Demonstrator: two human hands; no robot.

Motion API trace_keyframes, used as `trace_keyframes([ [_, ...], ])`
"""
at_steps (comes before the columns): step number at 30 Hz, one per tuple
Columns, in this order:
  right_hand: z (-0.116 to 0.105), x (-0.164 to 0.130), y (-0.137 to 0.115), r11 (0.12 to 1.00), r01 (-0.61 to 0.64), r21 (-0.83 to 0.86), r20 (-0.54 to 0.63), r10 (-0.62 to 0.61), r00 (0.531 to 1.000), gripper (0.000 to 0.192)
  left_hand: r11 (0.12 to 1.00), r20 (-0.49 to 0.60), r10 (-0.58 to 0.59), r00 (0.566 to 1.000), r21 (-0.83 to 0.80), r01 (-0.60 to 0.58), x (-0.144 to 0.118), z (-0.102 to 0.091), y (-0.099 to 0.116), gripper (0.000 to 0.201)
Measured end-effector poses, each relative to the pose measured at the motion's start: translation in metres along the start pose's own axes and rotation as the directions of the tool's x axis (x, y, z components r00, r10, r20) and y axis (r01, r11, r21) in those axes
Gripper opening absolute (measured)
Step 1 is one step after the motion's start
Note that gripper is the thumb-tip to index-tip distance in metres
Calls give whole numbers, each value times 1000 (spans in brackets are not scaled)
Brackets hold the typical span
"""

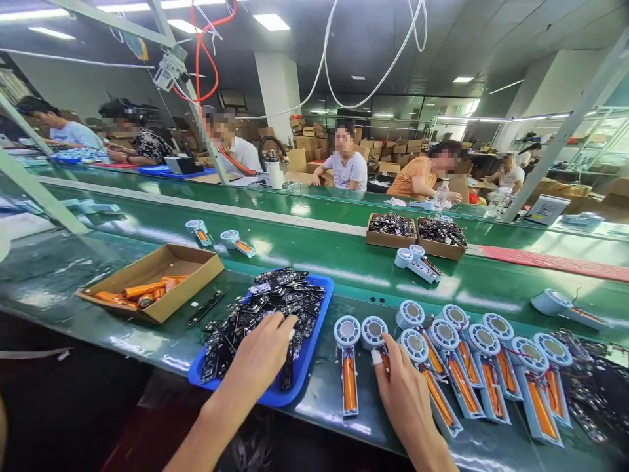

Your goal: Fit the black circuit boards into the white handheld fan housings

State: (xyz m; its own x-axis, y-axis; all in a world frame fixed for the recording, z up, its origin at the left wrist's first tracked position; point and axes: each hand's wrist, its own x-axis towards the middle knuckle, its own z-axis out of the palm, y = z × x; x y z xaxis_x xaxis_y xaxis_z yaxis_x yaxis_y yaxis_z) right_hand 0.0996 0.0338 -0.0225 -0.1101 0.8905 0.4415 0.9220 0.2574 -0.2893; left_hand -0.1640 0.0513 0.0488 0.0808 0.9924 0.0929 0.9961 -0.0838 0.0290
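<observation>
My left hand [265,354] reaches palm down into a heap of black circuit boards [289,295] in a blue tray [322,308]. Its fingers are bent together, and whatever they grip is hidden beneath them. My right hand [405,387] is closed around the handle of a light blue handheld fan [373,331], which lies face up on the bench. A white cover sits on its thumb tip. Just left lies another handheld fan [346,367], with an orange battery cell in its open handle. Several similar open fans [484,341] with red wires crowd together on the right.
A cardboard box [196,272] with orange battery cells stands left of the tray, beside a loose circuit board [206,308]. Beyond runs a green conveyor belt [304,242] carrying fans and two boxes of parts [388,239]. More boards [584,387] lie far right. Several people sit opposite.
</observation>
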Motion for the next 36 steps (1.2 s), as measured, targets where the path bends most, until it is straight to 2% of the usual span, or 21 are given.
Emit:
trace_keyframes([
  [2,0,0,2,998,58,16,-33,-57,998,40,998,18,70,997,3,-70,16,0,1,23],
  [4,0,-2,3,994,103,34,-81,-100,992,37,994,17,111,994,6,-111,30,3,6,17],
  [8,-5,-8,4,986,164,38,-180,-154,972,36,984,-21,174,984,35,-174,63,5,13,30],
  [10,-8,-10,5,981,189,42,-194,-177,965,38,981,-31,189,981,52,-187,84,2,12,27],
  [13,-12,-10,7,972,232,34,-186,-222,957,43,977,18,195,981,79,-196,111,-2,8,27],
  [16,-13,-9,7,962,273,21,-164,-266,950,49,975,106,194,975,90,-204,127,-5,5,29],
  [22,-13,2,-11,946,311,89,-189,-290,938,46,981,135,155,979,93,-168,123,-6,-4,30],
  [26,-8,13,-34,979,206,-12,-258,-202,945,47,989,143,125,982,60,-135,120,-6,-10,30],
  [29,-1,18,-46,978,196,-77,-214,-208,955,54,992,151,126,980,0,-128,121,-10,-13,27],
  [31,3,20,-48,963,258,-80,-150,-268,952,52,994,128,106,986,-40,-102,121,-15,-15,25],
  [34,6,23,-44,953,294,-75,-107,-301,948,37,993,49,39,998,-112,-33,115,-25,-21,15],
  [36,2,25,-39,950,307,-53,-91,-311,946,32,983,-21,-14,1000,-183,10,105,-31,-27,21],
])
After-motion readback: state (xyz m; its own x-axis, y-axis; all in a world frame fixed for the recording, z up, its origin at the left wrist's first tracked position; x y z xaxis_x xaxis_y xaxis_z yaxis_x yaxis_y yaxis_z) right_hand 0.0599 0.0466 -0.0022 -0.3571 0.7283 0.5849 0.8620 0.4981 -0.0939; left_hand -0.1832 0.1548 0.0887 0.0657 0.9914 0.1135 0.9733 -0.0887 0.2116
